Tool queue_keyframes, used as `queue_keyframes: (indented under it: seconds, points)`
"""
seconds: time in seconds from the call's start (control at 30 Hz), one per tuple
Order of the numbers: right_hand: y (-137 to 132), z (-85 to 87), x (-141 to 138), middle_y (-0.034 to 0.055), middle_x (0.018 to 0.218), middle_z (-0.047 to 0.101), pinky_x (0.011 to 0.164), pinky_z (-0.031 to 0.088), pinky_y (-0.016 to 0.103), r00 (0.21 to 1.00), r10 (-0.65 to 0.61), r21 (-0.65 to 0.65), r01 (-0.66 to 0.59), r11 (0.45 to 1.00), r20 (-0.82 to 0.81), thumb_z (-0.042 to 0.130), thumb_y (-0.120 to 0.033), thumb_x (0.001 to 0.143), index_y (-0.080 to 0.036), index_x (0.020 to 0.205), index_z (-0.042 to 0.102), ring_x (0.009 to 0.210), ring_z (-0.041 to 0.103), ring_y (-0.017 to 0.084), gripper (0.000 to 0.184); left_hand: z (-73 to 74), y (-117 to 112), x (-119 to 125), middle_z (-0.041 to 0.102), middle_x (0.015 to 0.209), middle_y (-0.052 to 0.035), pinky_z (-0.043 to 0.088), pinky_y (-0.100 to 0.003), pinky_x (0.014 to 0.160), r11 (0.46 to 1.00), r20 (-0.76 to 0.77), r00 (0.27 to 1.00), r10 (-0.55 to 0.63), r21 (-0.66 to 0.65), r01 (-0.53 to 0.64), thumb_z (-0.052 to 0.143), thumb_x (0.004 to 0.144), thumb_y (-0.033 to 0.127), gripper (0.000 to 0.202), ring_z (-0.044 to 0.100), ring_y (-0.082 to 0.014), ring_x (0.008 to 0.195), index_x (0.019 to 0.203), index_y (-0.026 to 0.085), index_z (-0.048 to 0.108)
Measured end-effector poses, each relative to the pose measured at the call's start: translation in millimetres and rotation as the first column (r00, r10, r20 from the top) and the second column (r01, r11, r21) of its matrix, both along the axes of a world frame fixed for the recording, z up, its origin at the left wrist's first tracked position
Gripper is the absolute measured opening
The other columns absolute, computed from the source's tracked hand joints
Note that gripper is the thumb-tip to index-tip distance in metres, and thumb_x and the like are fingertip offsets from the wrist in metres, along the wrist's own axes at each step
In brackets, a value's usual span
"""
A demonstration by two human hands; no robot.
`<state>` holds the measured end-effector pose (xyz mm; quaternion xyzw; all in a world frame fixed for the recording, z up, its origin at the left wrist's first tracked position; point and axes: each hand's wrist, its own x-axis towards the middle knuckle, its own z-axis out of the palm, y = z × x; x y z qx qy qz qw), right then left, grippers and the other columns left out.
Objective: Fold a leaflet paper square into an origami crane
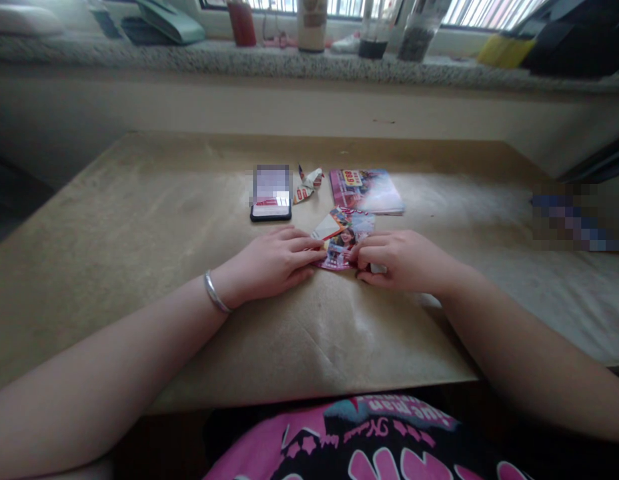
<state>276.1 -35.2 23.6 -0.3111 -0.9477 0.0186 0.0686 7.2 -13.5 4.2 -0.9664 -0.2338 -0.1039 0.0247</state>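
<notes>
Tan, smooth-topped table [139,267]: broad leftward; near edge beneath forearms [154,340].
Speckled stone windowsill [189,61]: behind.
Left hand [274,263]: flat on multicoloured printed paper [345,252].
Right hand [397,260]: curled there, grip unclear.

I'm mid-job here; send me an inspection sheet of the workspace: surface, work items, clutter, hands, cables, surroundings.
Surface: table, tan, with glare on its right half.
Work items: sheet, printed and partly folded, between the hands.
Clutter: phone, screen up; paper figure beside it; leaflet beyond the sheet; blue item at far right, too blurred to identify.
Hands: left hand spread, fingertips at the sheet's left edge; right hand curled at its right edge, grip unclear.
Cables: nothing seen on the table; sill details are blurred.
Surroundings: wall beyond the table; sill above, bearing a red jar and other containers.
</notes>
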Motion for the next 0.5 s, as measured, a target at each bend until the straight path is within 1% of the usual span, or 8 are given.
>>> queue_keyframes:
  seconds: [0.1,0.17,0.23,0.3,0.37,0.43,0.5]
  points:
    - [1.5,-0.7,0.2,0.0055,0.092,0.072,0.073,0.045,0.03,1.0,0.0,0.015,0.001,1.0,-0.014,0.055,-0.026,0.088,-0.021,0.088,0.067,0.083,0.066,0.019,0.013,-1.1,-2.9,0.2,0.05,0.144,-0.0067,0.036,-0.049,0.111,0.998,-0.082,0.996,0.033,-0.046,-0.037,0.047,0.095,0.039,0.049,0.046,-0.0291,0.129,0.141,0.021,0.046]
    - [4.2,-3.4,1.4,0.0056,0.085,0.072,0.069,0.043,0.029,0.997,-0.028,0.015,0.029,0.999,-0.067,0.055,-0.027,0.089,-0.02,0.084,0.067,0.076,0.065,0.018,0.015,-1.8,-3.6,0.4,0.041,0.151,-0.0065,0.033,-0.049,0.114,0.995,-0.119,0.992,0.046,-0.083,-0.056,0.047,0.095,0.042,0.055,0.041,-0.0301,0.135,0.145,0.021,0.04]
    - [7.4,-7.2,3.7,0.0057,0.08,0.072,0.064,0.042,0.027,0.985,-0.081,-0.031,0.077,0.997,-0.15,0.056,-0.029,0.089,-0.019,0.081,0.066,0.071,0.064,0.017,0.016,-1.6,-3.4,0.4,0.036,0.154,-0.0067,0.03,-0.048,0.116,0.991,-0.138,0.99,0.041,-0.117,-0.057,0.047,0.095,0.043,0.057,0.036,-0.0299,0.139,0.147,0.021,0.037]
    - [10.0,-10.5,6.5,0.0054,0.077,0.072,0.061,0.04,0.026,0.962,-0.139,-0.113,0.116,0.987,-0.233,0.057,-0.032,0.088,-0.019,0.078,0.065,0.066,0.062,0.016,0.018,-0.3,-2.8,0.1,0.035,0.154,-0.0083,0.028,-0.046,0.117,0.988,-0.138,0.99,0.025,-0.147,-0.046,0.047,0.095,0.042,0.057,0.033,-0.0288,0.141,0.146,0.019,0.038]
    - [11.1,-12.3,8.5,0.0046,0.073,0.069,0.058,0.038,0.025,0.936,-0.202,-0.2,0.148,0.969,-0.287,0.057,-0.034,0.087,-0.018,0.075,0.062,0.061,0.059,0.014,0.021,1.2,-2.4,-0.2,0.038,0.152,-0.0096,0.029,-0.044,0.118,0.985,-0.123,0.992,-0.001,-0.172,-0.021,0.046,0.096,0.04,0.054,0.033,-0.0269,0.142,0.145,0.018,0.04]
    - [10.4,-12.0,8.5,0.0028,0.066,0.065,0.054,0.036,0.024,0.92,-0.248,-0.28,0.163,0.946,-0.303,0.055,-0.035,0.087,-0.018,0.073,0.059,0.056,0.054,0.012,0.022,1.6,-2.6,-0.3,0.04,0.151,-0.0108,0.031,-0.042,0.117,0.981,-0.091,0.995,-0.037,-0.193,0.019,0.045,0.096,0.036,0.05,0.036,-0.0253,0.141,0.143,0.018,0.043]
    - [8.6,-10.4,6.4,0.0009,0.061,0.06,0.053,0.033,0.023,0.913,-0.276,-0.334,0.171,0.927,-0.299,0.053,-0.034,0.086,-0.019,0.071,0.056,0.053,0.049,0.011,0.022,0.6,-2.9,-0.1,0.04,0.15,-0.0127,0.033,-0.043,0.116,0.975,-0.039,0.996,-0.074,-0.212,0.064,0.046,0.096,0.032,0.047,0.038,-0.0251,0.139,0.141,0.018,0.046]
